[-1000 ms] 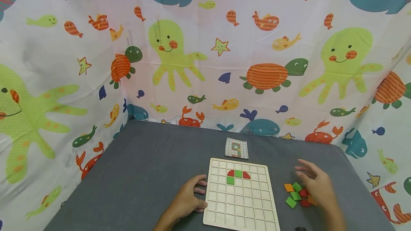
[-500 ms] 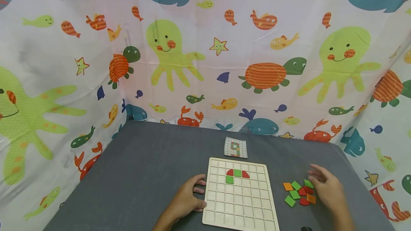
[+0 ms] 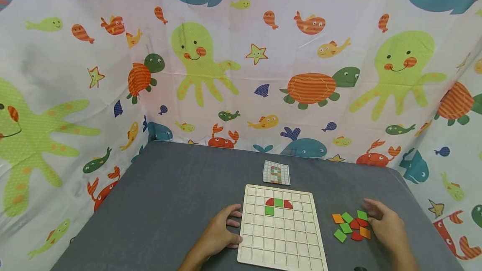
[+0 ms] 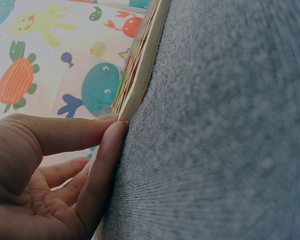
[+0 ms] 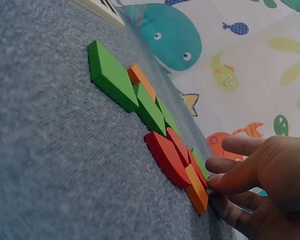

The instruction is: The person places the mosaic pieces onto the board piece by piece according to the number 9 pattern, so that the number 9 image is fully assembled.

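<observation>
My left hand [image 3: 221,232] is at the left edge of a pale wooden grid board [image 3: 280,241]. In the left wrist view, its thumb and a finger pinch a corner of the board's edge. Red quarter-round pieces [image 3: 288,204] and green square tiles [image 3: 269,210] sit in a few upper cells. My right hand [image 3: 388,225] lies beside a loose cluster of tiles, fingers loosely bent. In the right wrist view its fingertips are close to a red piece [image 5: 178,148] and an orange tile [image 5: 197,189]; whether they touch is unclear. No piece shows in its grasp.
A small pattern card [image 3: 276,173] with a coloured grid lies beyond the board. Below the tile cluster, a dark object [image 3: 360,268] is cut off by the frame. A sea-animal curtain [image 3: 241,53] stands behind and beside the grey table [image 3: 180,175].
My right hand has drawn back rightward from over the tiles and come slightly nearer, uncovering the cluster's right-hand pieces. The left hand stays at the board; its pieces are unchanged.
</observation>
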